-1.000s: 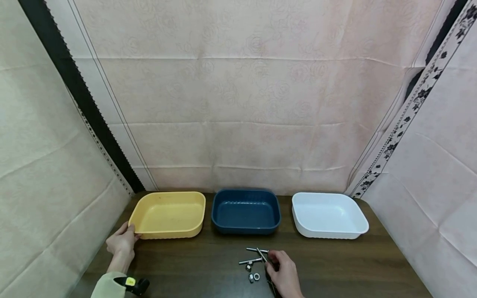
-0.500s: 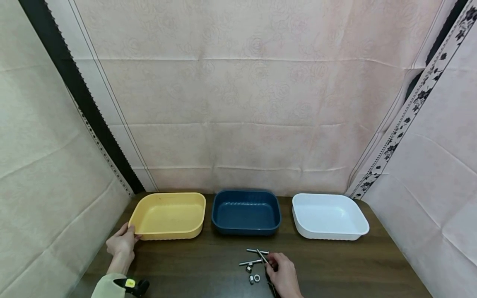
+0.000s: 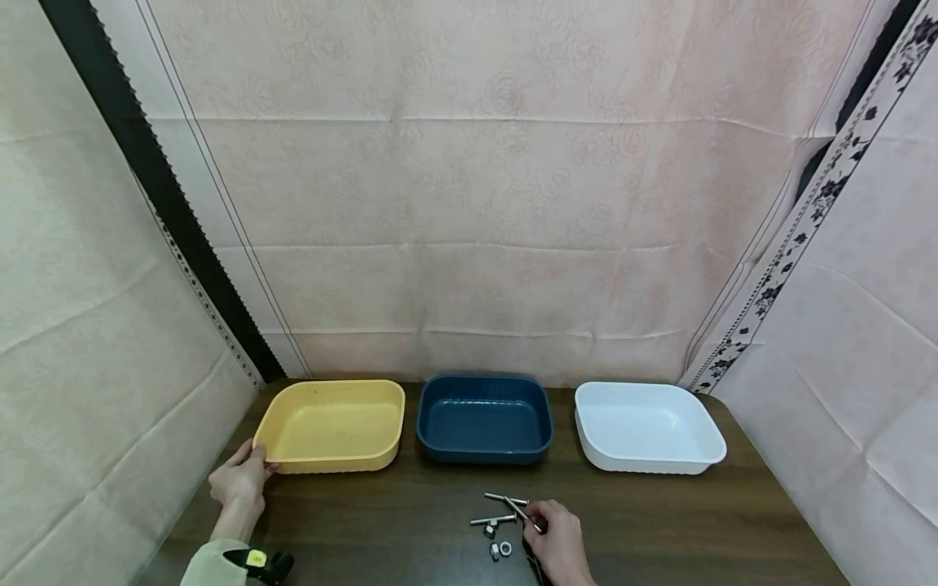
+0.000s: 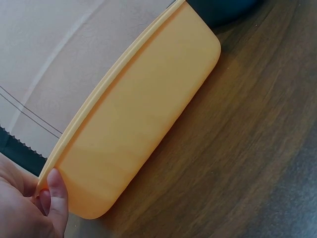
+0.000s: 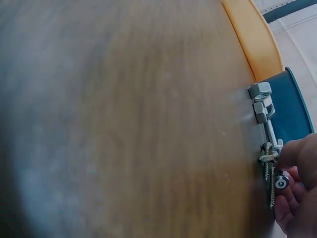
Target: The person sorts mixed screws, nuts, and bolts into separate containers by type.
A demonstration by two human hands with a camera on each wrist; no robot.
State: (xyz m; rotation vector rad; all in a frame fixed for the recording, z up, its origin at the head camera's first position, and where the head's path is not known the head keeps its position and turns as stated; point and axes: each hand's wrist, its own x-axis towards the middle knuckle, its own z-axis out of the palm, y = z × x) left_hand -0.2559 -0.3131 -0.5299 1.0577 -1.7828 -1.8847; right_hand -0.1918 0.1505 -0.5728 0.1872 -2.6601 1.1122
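Note:
My left hand [image 3: 240,482] grips the near-left corner of a yellow plastic tray [image 3: 333,466]; in the left wrist view its thumb [image 4: 58,191] lies against the outer wall below the rim. Low at the middle of the table, my right hand [image 3: 560,541] pinches a silver bolt [image 3: 519,511] that slants up and left from the fingers. Two more bolts lie beside it, one farther back [image 3: 501,497] and one to the left [image 3: 487,520]. Several nuts [image 3: 506,548] are just left of the hand. Brass-coloured screws [image 5: 272,191] show close to the fingertips in the right wrist view.
A dark blue tray [image 3: 484,456] stands at the middle back and a white tray [image 3: 652,465] to its right, in line with the yellow one. Pale cloth [image 3: 469,203] hangs behind the brown wooden table [image 3: 696,521] and along both sides.
The bolt in my right hand has tipped, so more of its length and its lower end now show by the fingers. The left hand stays on the yellow tray's corner.

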